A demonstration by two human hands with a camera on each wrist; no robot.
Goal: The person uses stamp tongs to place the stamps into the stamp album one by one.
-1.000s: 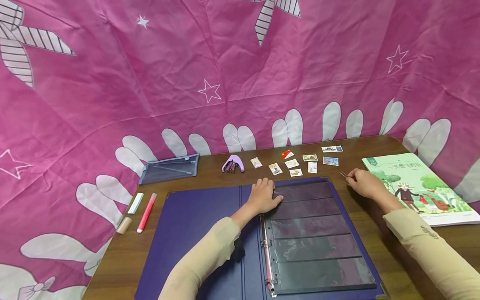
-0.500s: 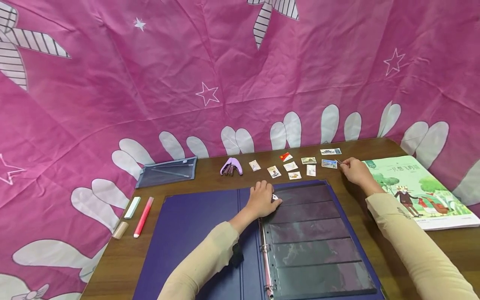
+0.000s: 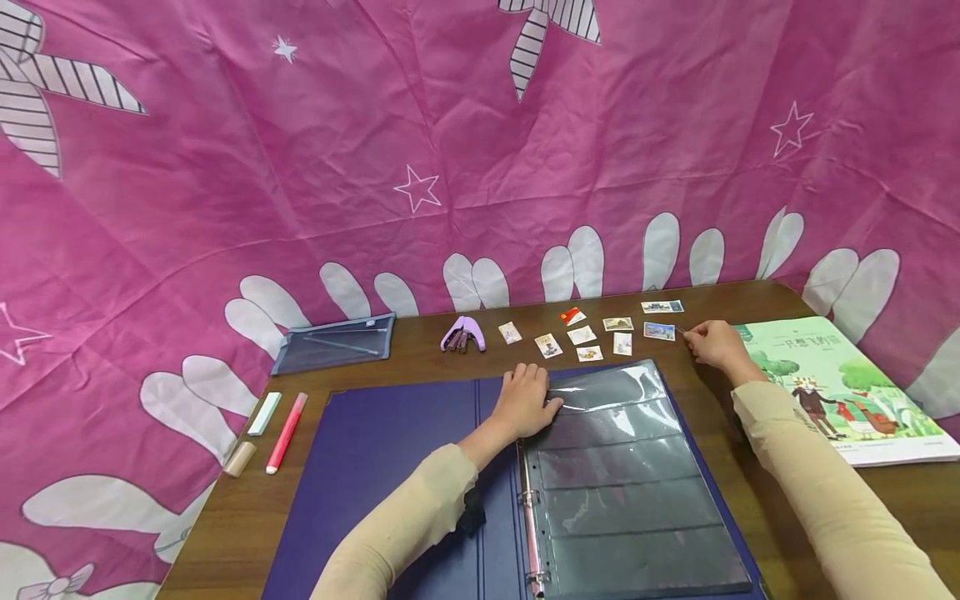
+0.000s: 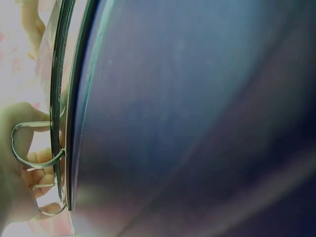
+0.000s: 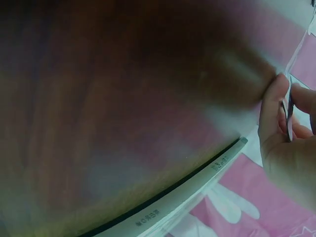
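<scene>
My right hand (image 3: 712,344) pinches a pair of slim metal tweezers (image 5: 290,111) between thumb and fingers. Their tips reach the right edge of a blue picture stamp (image 3: 659,332). My left hand (image 3: 522,400) rests at the top left corner of a dark, clear-pocketed album page (image 3: 618,467), its thumb pointing right. That page sits in an open navy ring binder (image 3: 397,467). In the left wrist view the same hand lies beside the metal rings (image 4: 37,143). More small stamps (image 3: 589,354) lie in loose rows beyond the binder.
A green picture book (image 3: 847,375) lies at the right, by my right forearm. Behind the binder are a purple stapler-like tool (image 3: 462,334) and a blue mesh pouch (image 3: 333,343). At the left lie a pink marker (image 3: 287,433), a pale green block (image 3: 265,414) and a tan cylinder (image 3: 240,459).
My right hand has moved forward and left with the tweezers to the blue stamp, then back slightly. Under my left hand the page's upper part now shines and its top edge sits a little higher.
</scene>
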